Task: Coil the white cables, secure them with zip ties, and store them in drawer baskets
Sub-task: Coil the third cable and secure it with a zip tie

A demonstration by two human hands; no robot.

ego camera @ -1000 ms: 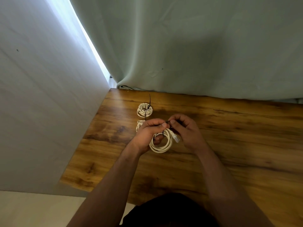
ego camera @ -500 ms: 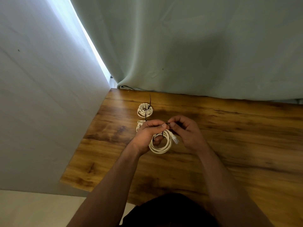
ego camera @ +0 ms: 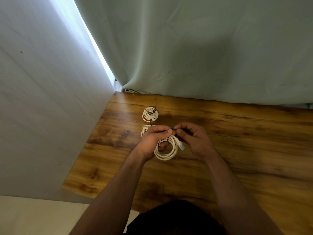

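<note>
Wooden table (ego camera: 237, 150), pale-green curtain (ego camera: 186, 48)

Three coils of white cable share one wooden table (ego camera: 237, 150): a far coil (ego camera: 147, 116) near the back edge, a middle coil (ego camera: 144, 130) half hidden, and a held coil (ego camera: 166, 156). Two black zip ties show, a far tie (ego camera: 155, 105) and a pinched tie (ego camera: 173, 131). Two hands: left hand (ego camera: 152, 138), right hand (ego camera: 194, 139)

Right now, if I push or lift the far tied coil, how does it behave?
The far coil lies flat on the table, so it probably slides rather than rolls. A black zip tie crosses its loops, so it should lift as one bundle, likely light. Loops look uneven; expect some flex.
</note>
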